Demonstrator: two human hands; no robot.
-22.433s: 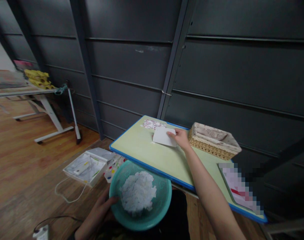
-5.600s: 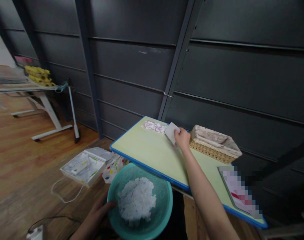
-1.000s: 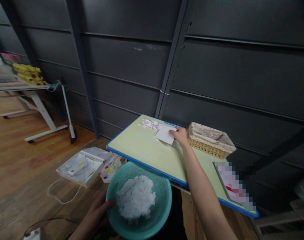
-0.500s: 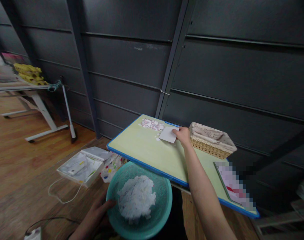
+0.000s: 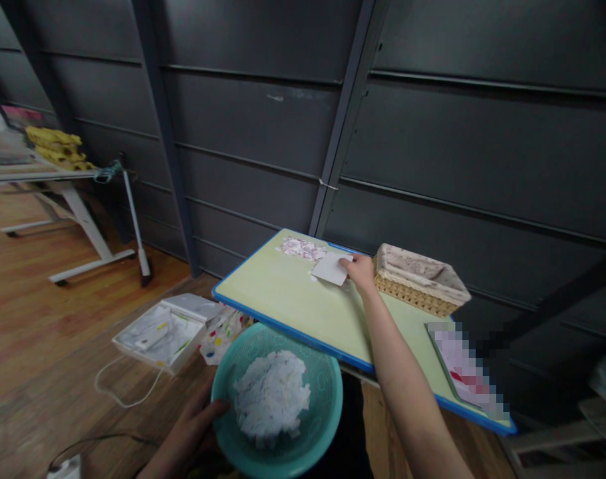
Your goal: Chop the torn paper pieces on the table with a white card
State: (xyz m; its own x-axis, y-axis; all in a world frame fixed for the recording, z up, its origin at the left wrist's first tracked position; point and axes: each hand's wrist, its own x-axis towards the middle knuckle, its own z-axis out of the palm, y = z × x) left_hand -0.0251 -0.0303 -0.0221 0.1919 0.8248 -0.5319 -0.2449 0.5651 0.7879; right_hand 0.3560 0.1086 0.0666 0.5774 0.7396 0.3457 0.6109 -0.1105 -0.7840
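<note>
My right hand (image 5: 361, 271) reaches across the pale green, blue-edged table (image 5: 287, 303) and pinches a white card (image 5: 331, 268), its edge resting on the table top. Just left of the card lies a patch of small white and pink paper scraps (image 5: 301, 248). My left hand (image 5: 195, 426) grips the rim of a teal plastic basket (image 5: 327, 392) held below the table's near edge. The basket holds a heap of white paper scraps (image 5: 271, 398).
A wicker basket with a cloth lining (image 5: 418, 278) stands on the table right of my right hand. Papers (image 5: 465, 372) lie at the table's right end. On the wooden floor sit an open white box (image 5: 165, 329), a spotted bag (image 5: 223, 331) and a cable (image 5: 118, 392). Another table (image 5: 48, 173) stands far left.
The white card in my right hand has shifted slightly left, closer to the scrap patch. The teal basket and my left hand have stayed put.
</note>
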